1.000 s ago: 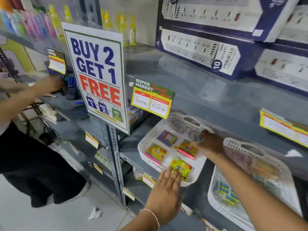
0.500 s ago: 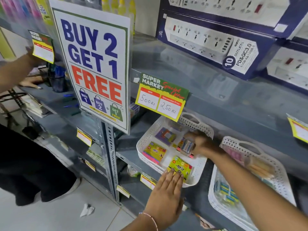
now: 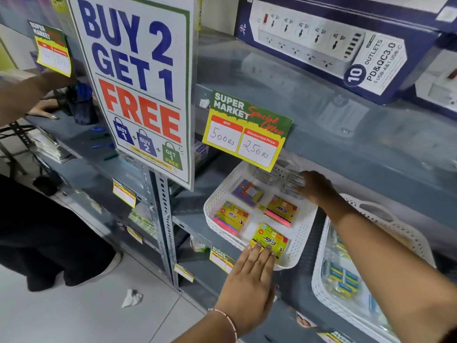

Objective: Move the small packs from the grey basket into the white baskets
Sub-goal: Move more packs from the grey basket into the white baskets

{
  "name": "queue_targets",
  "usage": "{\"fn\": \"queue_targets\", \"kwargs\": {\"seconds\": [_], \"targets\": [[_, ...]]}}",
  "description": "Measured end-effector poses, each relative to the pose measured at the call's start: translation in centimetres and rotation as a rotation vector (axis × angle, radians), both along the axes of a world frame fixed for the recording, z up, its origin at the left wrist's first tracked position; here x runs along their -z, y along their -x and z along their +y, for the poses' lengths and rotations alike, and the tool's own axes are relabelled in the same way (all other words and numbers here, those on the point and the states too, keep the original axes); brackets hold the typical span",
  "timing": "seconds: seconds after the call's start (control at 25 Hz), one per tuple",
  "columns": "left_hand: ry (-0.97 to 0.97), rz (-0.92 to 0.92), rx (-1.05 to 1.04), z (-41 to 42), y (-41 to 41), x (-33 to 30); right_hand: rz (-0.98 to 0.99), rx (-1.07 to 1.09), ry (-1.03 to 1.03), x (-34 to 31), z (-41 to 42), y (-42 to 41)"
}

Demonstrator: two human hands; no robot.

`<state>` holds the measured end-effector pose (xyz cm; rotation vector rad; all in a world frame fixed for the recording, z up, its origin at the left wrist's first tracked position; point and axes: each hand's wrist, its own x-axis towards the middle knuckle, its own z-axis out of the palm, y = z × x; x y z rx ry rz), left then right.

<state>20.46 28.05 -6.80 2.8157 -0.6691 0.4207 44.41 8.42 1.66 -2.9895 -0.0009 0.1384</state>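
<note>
A white basket (image 3: 217,194) sits on the grey shelf with several small packs in it. These are a purple pack (image 3: 248,193), yellow packs (image 3: 231,216) (image 3: 280,210) (image 3: 269,237), and clear packs at the back. My left hand (image 3: 247,278) lies flat on the basket's front rim, fingers apart, with its fingertips touching the nearest yellow pack. My right hand (image 3: 317,190) reaches into the back right corner, fingers closed on a clear pack (image 3: 293,181). A second white basket (image 3: 319,288) to the right holds blue-and-yellow packs (image 3: 343,280). The grey basket is out of view.
A big "BUY 2 GET 1 FREE" sign (image 3: 138,82) hangs left of the basket and a price tag (image 3: 247,134) overhangs its back. Power-strip boxes (image 3: 321,45) fill the shelf above. Another person's arm (image 3: 22,95) works at the far left. Crumpled paper (image 3: 132,298) lies on the floor.
My right hand has moved from the middle of the basket to its back right corner. My left hand has stayed on the front rim. The view has come closer.
</note>
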Motion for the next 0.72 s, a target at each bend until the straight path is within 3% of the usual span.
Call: {"fn": "queue_targets", "kwargs": {"seconds": [0.48, 0.72], "targets": [[0.037, -0.003, 0.038, 0.2, -0.1, 0.8, 0.092, 0.072, 0.118, 2.3, -0.5, -1.9], [0.042, -0.001, 0.047, 0.1, 0.0, 0.9, 0.066, 0.078, 0.035, 2.6, -0.5, -2.1]]}}
